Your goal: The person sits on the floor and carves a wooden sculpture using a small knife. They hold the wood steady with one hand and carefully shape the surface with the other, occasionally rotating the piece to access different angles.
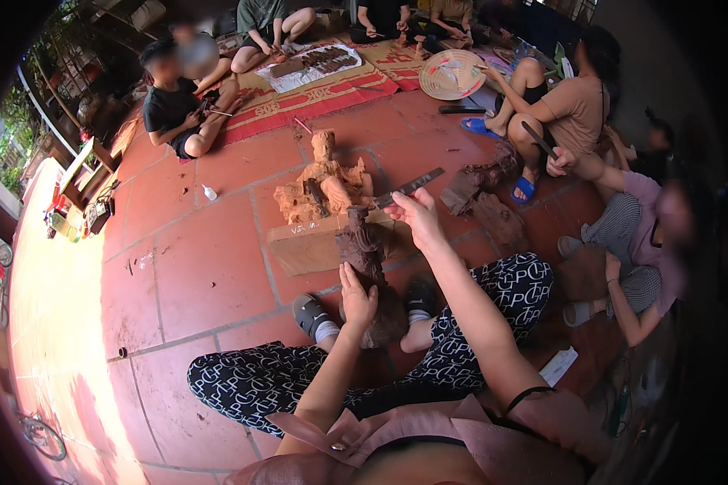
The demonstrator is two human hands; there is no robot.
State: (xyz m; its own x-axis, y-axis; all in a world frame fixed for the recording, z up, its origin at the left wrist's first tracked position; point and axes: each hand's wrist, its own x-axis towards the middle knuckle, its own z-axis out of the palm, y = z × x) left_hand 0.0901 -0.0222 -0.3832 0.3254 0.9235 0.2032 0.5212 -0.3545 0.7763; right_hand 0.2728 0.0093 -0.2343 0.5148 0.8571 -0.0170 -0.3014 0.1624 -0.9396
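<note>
- The dark wooden statue (pixel 364 246) stands upright on the red tile floor (pixel 194 267), between the person's two sandalled feet; it is dark brown, rough and knobbly, narrow at the top and wider toward a rounded base.
- The left hand (pixel 356 299) lies flat against the statue's lower part, fingers spread and open, steadying it rather than clasping it.
- The right hand (pixel 416 214) is closed around one end of a flat metal file (pixel 408 187), which slants up and to the right, just above the statue's top.
- Just behind the statue sits one pale carved figure (pixel 323 190) on a light wooden block (pixel 315 242); the statue's top overlaps the block's front edge.
- One darker wood piece (pixel 481 182) lies to the right, near a seated person in a tan shirt (pixel 570 109).
- At least five other people sit around; three are at the red mats (pixel 315 93) at the back.
- One small white bottle (pixel 209 192) stands on the tiles to the left.
- Open floor runs left of the legs; the right side is crowded with seated people.
</note>
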